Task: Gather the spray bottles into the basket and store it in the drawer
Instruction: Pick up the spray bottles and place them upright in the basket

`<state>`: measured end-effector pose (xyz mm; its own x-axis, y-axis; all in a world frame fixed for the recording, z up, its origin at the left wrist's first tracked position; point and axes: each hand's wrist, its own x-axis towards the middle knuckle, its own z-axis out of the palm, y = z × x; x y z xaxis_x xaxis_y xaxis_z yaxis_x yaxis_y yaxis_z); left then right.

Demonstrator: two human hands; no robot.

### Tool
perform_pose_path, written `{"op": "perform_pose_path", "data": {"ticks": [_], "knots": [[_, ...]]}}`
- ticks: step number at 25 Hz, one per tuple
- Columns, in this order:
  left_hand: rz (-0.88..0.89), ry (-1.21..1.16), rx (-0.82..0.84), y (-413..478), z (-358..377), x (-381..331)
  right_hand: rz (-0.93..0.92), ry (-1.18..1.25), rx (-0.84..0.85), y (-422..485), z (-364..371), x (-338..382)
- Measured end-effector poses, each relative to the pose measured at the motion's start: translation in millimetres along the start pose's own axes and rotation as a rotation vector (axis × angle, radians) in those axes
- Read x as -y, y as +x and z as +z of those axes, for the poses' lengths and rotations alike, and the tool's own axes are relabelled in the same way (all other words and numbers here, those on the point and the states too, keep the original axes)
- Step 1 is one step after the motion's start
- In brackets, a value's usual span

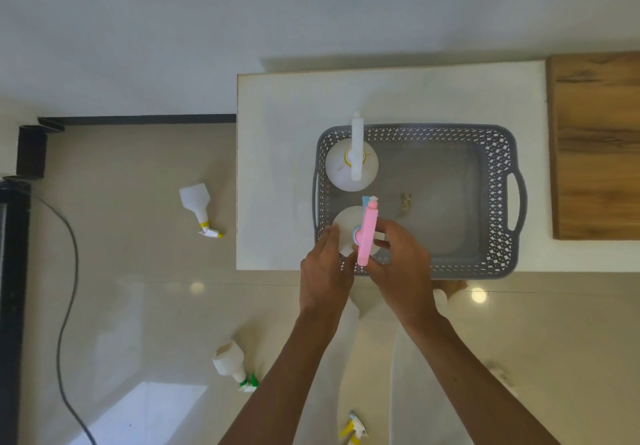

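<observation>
A shiny tan floor [138, 288] fills most of the view. A flat white table [277, 167] stands on it, beside a brown wooden top [595, 146] that the right edge cuts off. On the table sits a grey plastic basket [498, 153] full of little holes. A round white bottle with a white sprayer [351, 164] stands in its far left corner. Both hands hold a white bottle with a pink sprayer [365, 236] in the near left corner. The left hand [325, 271] curls round its side; the right hand [401, 264] grips the top and hides part of it. Three more bottles lie on the floor: one with a yellow collar [199, 207], one with green [233, 365], and one cut off at the bottom [355, 430].
</observation>
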<state>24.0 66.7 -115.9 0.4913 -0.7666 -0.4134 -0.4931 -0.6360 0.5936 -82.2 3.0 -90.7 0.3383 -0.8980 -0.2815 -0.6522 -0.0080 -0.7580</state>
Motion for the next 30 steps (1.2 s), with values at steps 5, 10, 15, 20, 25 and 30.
{"op": "perform_pose_path", "data": {"ticks": [5,10,15,20,25,30], "knots": [[0.006,-0.040,-0.135,-27,-8,-9,-0.001,0.011,0.016,-8,-19,-5],[0.077,-0.193,-0.351,-101,15,-37,0.065,0.115,-0.267,-51,-89,-50],[0.347,-0.127,0.066,-153,119,-112,0.284,0.127,-0.492,-111,-191,-161],[0.573,-0.005,0.448,-164,257,-206,0.572,0.102,-0.505,-178,-265,-301],[0.730,0.291,0.718,-168,377,-244,0.871,0.122,-0.358,-251,-272,-419],[0.879,0.834,1.072,-172,453,-232,1.218,0.228,-0.093,-284,-217,-503]]}}
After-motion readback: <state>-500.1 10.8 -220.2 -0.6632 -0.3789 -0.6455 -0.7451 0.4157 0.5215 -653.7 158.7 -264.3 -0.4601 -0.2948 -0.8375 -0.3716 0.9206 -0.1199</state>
